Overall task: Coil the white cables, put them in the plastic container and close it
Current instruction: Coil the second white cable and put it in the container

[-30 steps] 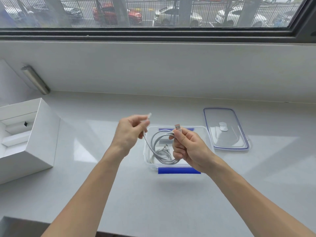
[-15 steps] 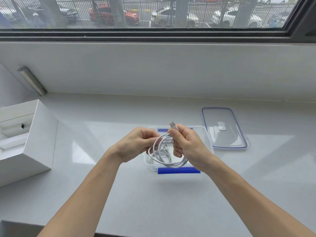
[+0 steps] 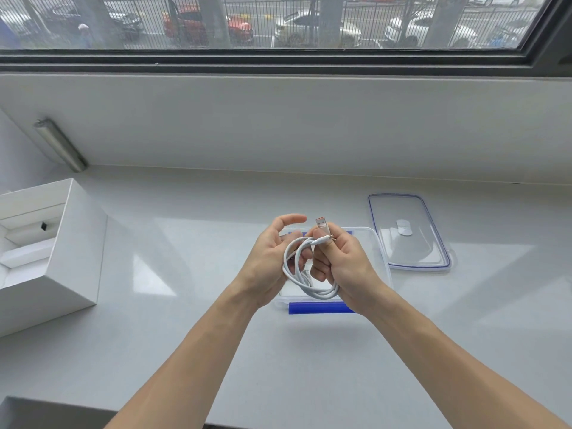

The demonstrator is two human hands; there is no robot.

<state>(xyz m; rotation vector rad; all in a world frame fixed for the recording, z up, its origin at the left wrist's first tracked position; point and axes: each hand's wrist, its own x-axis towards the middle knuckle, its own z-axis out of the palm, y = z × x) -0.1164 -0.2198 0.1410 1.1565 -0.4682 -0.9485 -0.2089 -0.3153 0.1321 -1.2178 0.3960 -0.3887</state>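
A coiled white cable (image 3: 301,275) hangs in loops just above the clear plastic container (image 3: 376,239), which has blue clips front and back. My right hand (image 3: 340,267) is shut on the coil, pinching both plugs at the top, the USB plug sticking up. My left hand (image 3: 269,261) sits against the coil's left side with its fingers spread apart and the thumb lifted. The container's inside is mostly hidden behind my hands; a bit of another cable shows in it. The clear lid (image 3: 408,232) with a blue rim lies flat to the right of the container.
An open white cardboard box (image 3: 62,255) stands at the left of the white counter. A metal cylinder (image 3: 60,145) is fixed on the left wall. A wall ledge and a window run along the back.
My left hand brought the cable's loose end across to my right hand, which now pinches both plugs. My left fingers have since opened, and the cable hangs as a finished coil.
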